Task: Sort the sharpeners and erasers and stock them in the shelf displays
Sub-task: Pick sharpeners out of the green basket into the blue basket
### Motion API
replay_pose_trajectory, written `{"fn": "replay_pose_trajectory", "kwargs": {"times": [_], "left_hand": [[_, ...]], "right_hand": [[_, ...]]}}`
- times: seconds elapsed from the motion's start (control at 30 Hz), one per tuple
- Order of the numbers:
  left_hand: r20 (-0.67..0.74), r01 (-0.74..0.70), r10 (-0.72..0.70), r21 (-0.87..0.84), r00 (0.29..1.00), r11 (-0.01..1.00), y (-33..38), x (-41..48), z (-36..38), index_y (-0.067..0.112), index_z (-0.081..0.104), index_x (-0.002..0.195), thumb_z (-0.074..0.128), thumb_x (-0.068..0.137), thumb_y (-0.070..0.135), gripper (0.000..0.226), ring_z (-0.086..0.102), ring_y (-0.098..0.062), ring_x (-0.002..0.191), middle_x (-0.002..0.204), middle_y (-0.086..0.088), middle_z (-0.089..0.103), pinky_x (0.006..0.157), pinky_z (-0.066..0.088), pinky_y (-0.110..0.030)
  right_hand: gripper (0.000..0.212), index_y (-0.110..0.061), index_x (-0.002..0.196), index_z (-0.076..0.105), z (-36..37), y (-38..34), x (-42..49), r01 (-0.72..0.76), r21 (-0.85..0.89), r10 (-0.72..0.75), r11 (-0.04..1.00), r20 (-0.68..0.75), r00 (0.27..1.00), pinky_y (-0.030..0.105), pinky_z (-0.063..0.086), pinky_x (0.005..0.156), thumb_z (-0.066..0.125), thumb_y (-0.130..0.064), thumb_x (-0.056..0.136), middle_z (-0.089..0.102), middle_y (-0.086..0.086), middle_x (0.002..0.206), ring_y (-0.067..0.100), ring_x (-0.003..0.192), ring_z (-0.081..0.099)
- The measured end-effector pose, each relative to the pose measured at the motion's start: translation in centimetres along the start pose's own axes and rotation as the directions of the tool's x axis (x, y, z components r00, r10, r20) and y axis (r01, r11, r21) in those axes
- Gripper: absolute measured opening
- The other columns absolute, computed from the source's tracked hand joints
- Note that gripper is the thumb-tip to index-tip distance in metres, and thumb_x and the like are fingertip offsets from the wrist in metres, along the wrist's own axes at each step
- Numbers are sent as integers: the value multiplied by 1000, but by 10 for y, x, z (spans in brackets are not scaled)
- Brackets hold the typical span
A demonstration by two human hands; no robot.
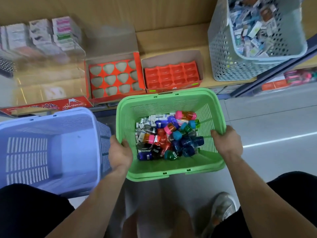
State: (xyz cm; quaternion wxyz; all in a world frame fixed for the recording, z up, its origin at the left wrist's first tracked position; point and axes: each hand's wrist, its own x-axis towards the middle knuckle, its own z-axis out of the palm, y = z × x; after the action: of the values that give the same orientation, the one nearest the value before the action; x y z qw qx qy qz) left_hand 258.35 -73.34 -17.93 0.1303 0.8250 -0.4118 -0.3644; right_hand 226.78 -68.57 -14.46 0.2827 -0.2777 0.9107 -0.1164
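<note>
Both hands are on the green basket (171, 166). The left hand (120, 152) has its fingers curled over the left rim, and the right hand (227, 143) is hooked over the right rim the same way, so both are holding it. Inside is a jumble of colourful barrel-shaped sharpeners (173, 129), with small white boxed erasers (147, 121) mostly toward the back left. A lavender basket (78, 152) sits just beside it on the left. On the wooden shelf (171, 40) right behind are two open red display boxes: one with triangular cutouts (138, 71), and one with a moulded red tray (171, 74). A grey-blue perforated basket (223, 57) of small packets stands further right on the shelf.
</note>
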Motion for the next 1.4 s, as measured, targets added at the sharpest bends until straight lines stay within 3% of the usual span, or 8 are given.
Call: {"fn": "replay_pose_trajectory", "kwargs": {"times": [0.13,0.2,0.3,0.47,0.67,1.03,1.23,1.4], "left_hand": [[-216,-441,449,86,867,893,24,-32,-7,4,43,138,62,91,8,51,43,-22,127,137,-15,44,108,35,-28],[17,-549,552,134,834,825,33,-33,3,16,53,132,64,92,13,41,46,-9,118,136,-4,49,106,37,-23],[379,-408,333,136,863,903,32,-7,32,29,57,129,66,94,25,36,56,-6,110,140,5,53,104,46,-26],[451,-486,341,257,825,836,37,37,80,33,42,146,74,87,33,67,41,-21,141,153,8,38,118,36,-49],[573,-468,167,429,802,773,12,60,110,33,39,150,78,82,39,78,33,-32,143,155,-3,34,117,26,-56],[632,-72,57,-1,773,997,10,57,104,27,57,125,63,97,24,29,69,-15,87,105,-3,67,78,57,-28],[586,-185,167,-28,793,982,27,40,86,27,62,126,66,96,26,31,71,-10,78,89,5,69,71,60,-23],[511,-454,393,-6,765,891,53,16,35,29,64,130,68,94,31,36,66,-7,85,114,6,65,69,56,-21]], "right_hand": [[47,-6,128,56,5,-27,-28,451,-144,-472,881,-330,817,43,49,83,71,-21,86,62,13,121,34,109,55],[43,-11,129,58,23,-35,-32,597,-152,-615,788,-125,779,40,54,84,65,-25,89,64,8,120,29,110,58],[60,-20,147,46,65,-33,-6,554,-206,-467,806,353,811,46,45,110,64,-37,92,50,5,144,29,133,46],[97,-32,159,17,120,-28,45,433,-272,-237,859,539,808,60,22,120,66,-67,83,16,6,161,39,148,12],[98,-29,147,25,160,-19,54,547,-356,-322,758,525,788,63,37,110,74,-69,72,36,5,152,38,141,28],[45,-37,119,36,164,-23,56,650,-278,-417,707,579,701,50,44,96,53,-66,89,56,3,131,35,119,48],[52,-31,117,54,157,-22,56,635,-317,-392,705,571,721,47,39,106,54,-73,85,54,7,127,34,120,51],[45,-32,99,57,134,-36,45,547,-192,-405,815,486,774,34,51,79,65,-71,78,56,-1,109,21,92,61]]}}
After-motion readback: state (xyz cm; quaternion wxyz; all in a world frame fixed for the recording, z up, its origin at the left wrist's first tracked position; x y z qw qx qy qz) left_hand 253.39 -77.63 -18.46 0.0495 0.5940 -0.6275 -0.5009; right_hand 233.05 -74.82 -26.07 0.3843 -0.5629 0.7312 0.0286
